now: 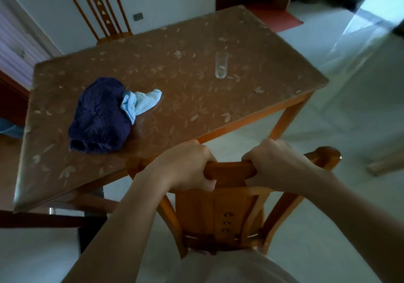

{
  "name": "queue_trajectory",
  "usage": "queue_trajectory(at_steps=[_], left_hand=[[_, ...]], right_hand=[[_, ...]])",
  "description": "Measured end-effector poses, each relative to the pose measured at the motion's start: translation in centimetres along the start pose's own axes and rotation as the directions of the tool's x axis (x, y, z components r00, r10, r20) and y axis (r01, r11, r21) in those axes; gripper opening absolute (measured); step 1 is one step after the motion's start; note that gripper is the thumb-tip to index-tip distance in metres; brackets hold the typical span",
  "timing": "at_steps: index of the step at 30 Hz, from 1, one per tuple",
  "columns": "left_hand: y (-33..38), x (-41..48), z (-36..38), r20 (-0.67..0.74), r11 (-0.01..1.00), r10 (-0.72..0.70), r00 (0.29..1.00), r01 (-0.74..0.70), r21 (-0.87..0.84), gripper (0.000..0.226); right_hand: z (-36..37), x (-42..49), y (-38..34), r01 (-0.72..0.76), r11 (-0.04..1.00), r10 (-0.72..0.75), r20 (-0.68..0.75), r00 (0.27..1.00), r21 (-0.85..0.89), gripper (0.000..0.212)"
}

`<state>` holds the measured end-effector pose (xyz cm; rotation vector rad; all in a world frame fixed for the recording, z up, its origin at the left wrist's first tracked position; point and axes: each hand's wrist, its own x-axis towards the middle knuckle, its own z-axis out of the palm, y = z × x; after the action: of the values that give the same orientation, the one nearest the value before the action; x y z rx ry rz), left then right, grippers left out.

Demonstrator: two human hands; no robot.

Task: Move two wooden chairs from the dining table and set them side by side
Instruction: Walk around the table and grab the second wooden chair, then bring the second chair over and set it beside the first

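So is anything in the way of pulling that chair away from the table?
Nothing visible. Both hands, left hand and right hand, already grip the chair by its top rail, and the floor beside it looks bare.

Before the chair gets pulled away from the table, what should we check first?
1. Both hands on the top rail: ok. The left hand and right hand wrap the near chair.
2. Glass away from the near edge: ok, it stands upright mid-table.
3. Dark blue cloth and light blue cloth clear of the chair: ok, both lie on the dining table.
4. Floor behind the person: cannot tell, out of view.
5. Chair legs free: cannot tell, hidden.
6. Second chair in place: ok, at the far side.
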<state>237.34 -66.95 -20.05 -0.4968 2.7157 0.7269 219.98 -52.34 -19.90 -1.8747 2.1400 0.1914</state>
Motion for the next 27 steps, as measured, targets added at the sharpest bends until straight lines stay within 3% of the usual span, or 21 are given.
queue_trajectory(at_steps=[7, 11, 14, 19, 27], left_hand=[[8.8, 0.4, -0.7, 0.027, 0.979, 0.195, 0.981, -0.196, 0.051, 0.037], [14.3, 2.6, -1.2, 0.036, 0.930, 0.341, 0.939, -0.343, 0.131, 0.031], [19.0, 5.1, -1.0, 0.076, 0.881, 0.445, 0.892, -0.451, 0.139, 0.040], [25.5, 10.4, 0.8, 0.161, 0.850, 0.487, 0.858, -0.508, 0.136, 0.028], [36.7, 21.3, 4.2, 0.282, 0.829, 0.500, 0.819, -0.547, 0.118, 0.020]], right_hand=[[-1.3, -10.8, 1.6, -0.218, 0.976, 0.219, -0.093, 0.971, 0.027, 0.034], [-1.3, -16.1, 4.0, -0.342, 0.936, 0.351, -0.148, 0.925, 0.082, 0.030], [-0.6, -20.3, 6.7, -0.420, 0.900, 0.435, -0.208, 0.876, 0.115, 0.032], [1.1, -25.0, 12.6, -0.513, 0.849, 0.529, -0.217, 0.820, 0.127, 0.024], [3.3, -31.4, 23.9, -0.613, 0.765, 0.638, -0.100, 0.764, 0.195, 0.022]])
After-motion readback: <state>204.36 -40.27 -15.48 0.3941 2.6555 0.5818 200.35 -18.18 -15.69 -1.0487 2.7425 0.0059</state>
